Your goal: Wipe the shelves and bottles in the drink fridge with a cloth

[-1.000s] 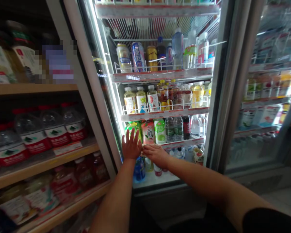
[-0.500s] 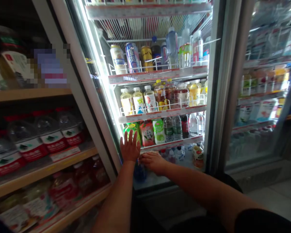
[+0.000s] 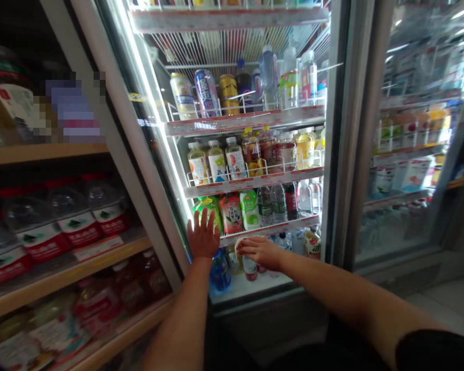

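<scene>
My left hand is spread flat, fingers pointing up, in front of the lower left part of the lit drinks fridge; it appears to rest on the glass door. Behind its fingers stands a green bottle. Over to the right, my right hand lies with its fingers stretched over a small pale cloth, pressed against the glass just below a shelf edge. Only the cloth's edge shows past the fingertips. Below the hands, a blue bottle and a small red-and-white container stand on the fridge floor.
Wire shelves behind the glass hold cans and juice bottles. To the left, wooden shelves carry red-capped bottles. A metal door frame and a second glass-fronted fridge stand on the right.
My right hand has moved right with the cloth, away from my left hand, uncovering more of the blue bottle and the bottom items. My left hand stays in place against the glass.
</scene>
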A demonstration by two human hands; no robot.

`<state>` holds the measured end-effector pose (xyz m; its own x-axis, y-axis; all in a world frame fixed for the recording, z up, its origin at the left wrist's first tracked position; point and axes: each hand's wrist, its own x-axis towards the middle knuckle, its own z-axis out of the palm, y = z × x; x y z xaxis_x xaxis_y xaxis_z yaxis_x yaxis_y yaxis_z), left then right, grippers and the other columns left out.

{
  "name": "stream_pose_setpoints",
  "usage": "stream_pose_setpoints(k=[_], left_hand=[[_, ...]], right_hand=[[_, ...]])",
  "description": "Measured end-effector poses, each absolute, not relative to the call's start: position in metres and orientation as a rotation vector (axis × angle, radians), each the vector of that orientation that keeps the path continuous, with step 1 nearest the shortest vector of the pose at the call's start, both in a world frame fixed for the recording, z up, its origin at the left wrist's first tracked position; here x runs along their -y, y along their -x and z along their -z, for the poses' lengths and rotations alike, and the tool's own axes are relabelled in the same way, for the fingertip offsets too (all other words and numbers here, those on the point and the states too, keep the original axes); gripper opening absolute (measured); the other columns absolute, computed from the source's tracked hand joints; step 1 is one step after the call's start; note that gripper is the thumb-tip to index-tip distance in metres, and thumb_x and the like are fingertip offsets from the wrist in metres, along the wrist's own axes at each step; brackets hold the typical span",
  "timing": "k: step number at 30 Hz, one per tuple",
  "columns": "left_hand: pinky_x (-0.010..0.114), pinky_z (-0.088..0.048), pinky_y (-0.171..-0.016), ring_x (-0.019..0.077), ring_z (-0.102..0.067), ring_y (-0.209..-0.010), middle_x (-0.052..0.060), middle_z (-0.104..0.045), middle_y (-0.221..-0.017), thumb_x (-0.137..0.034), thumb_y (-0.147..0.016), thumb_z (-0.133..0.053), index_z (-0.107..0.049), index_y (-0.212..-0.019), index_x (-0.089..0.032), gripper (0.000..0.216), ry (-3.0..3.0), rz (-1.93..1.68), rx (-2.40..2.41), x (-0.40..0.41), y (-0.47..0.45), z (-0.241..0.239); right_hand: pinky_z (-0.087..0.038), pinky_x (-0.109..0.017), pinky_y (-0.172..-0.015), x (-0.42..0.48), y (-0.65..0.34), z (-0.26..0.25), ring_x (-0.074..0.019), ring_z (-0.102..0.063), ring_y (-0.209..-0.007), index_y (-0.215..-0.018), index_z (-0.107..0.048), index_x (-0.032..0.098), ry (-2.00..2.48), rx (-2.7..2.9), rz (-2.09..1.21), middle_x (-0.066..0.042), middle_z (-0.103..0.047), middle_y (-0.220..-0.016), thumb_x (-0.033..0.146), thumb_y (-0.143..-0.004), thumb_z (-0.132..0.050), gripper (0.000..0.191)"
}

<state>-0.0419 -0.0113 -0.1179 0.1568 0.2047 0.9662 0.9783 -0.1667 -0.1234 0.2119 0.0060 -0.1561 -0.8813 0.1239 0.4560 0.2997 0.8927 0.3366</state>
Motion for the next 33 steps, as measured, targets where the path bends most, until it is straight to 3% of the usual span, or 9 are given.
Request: stream_pose_setpoints(k=[9,13,20,26,33], left_hand=[[0.053,-0.014,-0.126,0.0265,-0.020,-0.157,0.006,-0.038,-0.162,-0.027,-0.097,-0.055,-0.027,-0.160,-0.032,0.068,1.558,1.128,1.139,0.008,0.042,0.118],[0.054,-0.014,-0.126,0.0270,-0.022,-0.156,0.006,-0.039,-0.162,-0.028,-0.097,-0.054,-0.027,-0.160,-0.034,0.068,1.578,1.143,1.165,0.007,0.042,0.118],[0.057,-0.010,-0.126,0.0277,-0.020,-0.157,0.008,-0.040,-0.162,-0.032,-0.098,-0.051,-0.037,-0.156,-0.030,0.060,1.618,1.181,1.216,0.006,0.042,0.118],[0.055,-0.012,-0.126,0.0265,-0.020,-0.156,0.008,-0.041,-0.161,-0.032,-0.098,-0.051,-0.032,-0.157,-0.032,0.062,1.586,1.153,1.189,0.007,0.041,0.118],[0.056,-0.011,-0.125,0.0277,-0.023,-0.156,0.008,-0.043,-0.160,-0.034,-0.099,-0.049,-0.036,-0.156,-0.031,0.059,1.603,1.164,1.228,0.006,0.041,0.119]], right_hand=[[-0.043,-0.041,-0.115,-0.012,-0.248,0.159,-0.0207,-0.052,-0.139,-0.139,-0.061,0.017,0.320,2.523,0.683,-0.008,-0.066,-0.139,0.015,-0.099,-0.054,0.041],[-0.045,-0.037,-0.114,-0.017,-0.264,0.157,-0.0177,-0.054,-0.137,-0.133,-0.066,0.019,0.278,2.580,0.724,-0.006,-0.068,-0.136,0.015,-0.100,-0.053,0.035],[-0.041,-0.040,-0.118,-0.017,-0.288,0.147,-0.0184,-0.049,-0.142,-0.139,-0.061,0.018,0.388,2.539,0.734,-0.009,-0.065,-0.140,0.012,-0.099,-0.053,0.041],[-0.041,-0.037,-0.118,-0.019,-0.312,0.152,-0.0166,-0.048,-0.142,-0.134,-0.065,0.018,0.345,2.619,0.740,-0.007,-0.067,-0.139,0.012,-0.100,-0.051,0.037],[-0.039,-0.040,-0.119,-0.023,-0.348,0.162,-0.0168,-0.047,-0.144,-0.140,-0.060,0.022,0.458,2.649,0.652,-0.007,-0.066,-0.140,0.009,-0.099,-0.048,0.045]])
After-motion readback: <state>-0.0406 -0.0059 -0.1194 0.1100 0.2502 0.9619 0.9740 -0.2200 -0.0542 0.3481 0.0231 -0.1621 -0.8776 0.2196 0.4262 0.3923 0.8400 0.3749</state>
